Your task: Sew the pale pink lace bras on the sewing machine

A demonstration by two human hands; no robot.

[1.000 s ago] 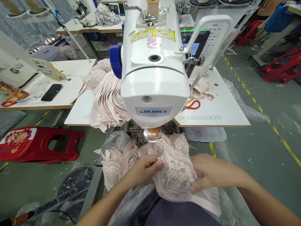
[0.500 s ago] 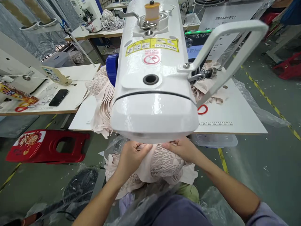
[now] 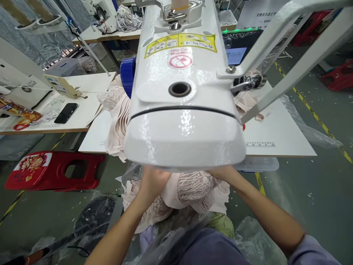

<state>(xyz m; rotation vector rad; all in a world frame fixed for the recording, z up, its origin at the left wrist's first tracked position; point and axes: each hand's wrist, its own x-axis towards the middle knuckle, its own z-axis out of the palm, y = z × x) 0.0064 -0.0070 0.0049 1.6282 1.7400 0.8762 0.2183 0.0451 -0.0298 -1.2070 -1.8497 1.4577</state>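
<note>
Left hand point(image 3: 153, 181) and right hand point(image 3: 224, 173) are at two sides of a pink lace garment point(image 3: 190, 189) by the near end of the white sewing machine point(image 3: 183, 143), which hides part of both, so I cannot tell if they pinch it. Pink cloth point(image 3: 119, 127) is piled farther off, to the left.

So compared with a second ago, the sewing machine head point(image 3: 183, 138) looks way bigger, filling most of the centre. Left hand point(image 3: 154, 180) and right hand point(image 3: 222, 173) are both higher in the frame, and their fingertips, in plain view half a second back, are now tucked behind it. The lace fabric point(image 3: 195, 187), spread out lower centre at first, is now bunched up right under it. Scissors point(image 3: 244, 127) are down to a red sliver, the white bar point(image 3: 298, 65) stretches into the upper right, and some green cloth point(image 3: 222, 224) shows bottom centre.
</note>
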